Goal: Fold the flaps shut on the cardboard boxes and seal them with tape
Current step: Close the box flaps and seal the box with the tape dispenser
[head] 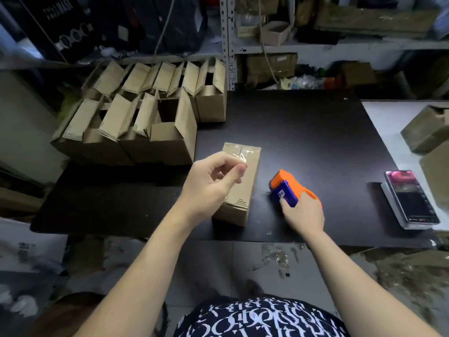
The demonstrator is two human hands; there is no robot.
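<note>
At the bottom centre of the frame is a dark top printed all over with white curling letter-like marks. The left forearm and right forearm are bare up to the left hand and right hand.

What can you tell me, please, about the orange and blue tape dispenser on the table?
The tape dispenser looks like plastic: an orange body with a blue block on its upper side that bears a small pale label. It seems to rest on the dark table, just right of the closed, taped cardboard box and apart from it. The right hand grips its near end, thumb on the blue part. The tape roll itself cannot be made out.
</note>
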